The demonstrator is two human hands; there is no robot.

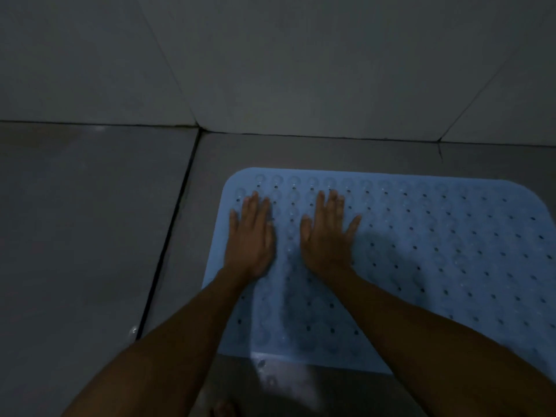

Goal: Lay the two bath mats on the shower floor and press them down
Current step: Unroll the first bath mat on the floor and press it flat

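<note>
Dim shower. 2 bare forearms reach forward. The left hand [251, 236] and right hand [326, 236] lie flat, grip apart and holding nothing, palms down on 1 blue mat [436, 251]. The mat lies on the grey floor [90, 221], near the wall [301, 70]. No second mat shows. Pressing well likely means firm weight, worked outward toward each edge.

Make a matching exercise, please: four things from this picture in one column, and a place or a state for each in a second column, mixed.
1. left hand
2. right hand
3. blue mat
4. wall tiles

a. lies on the floor
b. flat by the mat's left edge
c. behind the mat
d. flat on the mat, further from that edge

Pairs: 1-b, 2-d, 3-a, 4-c
</note>
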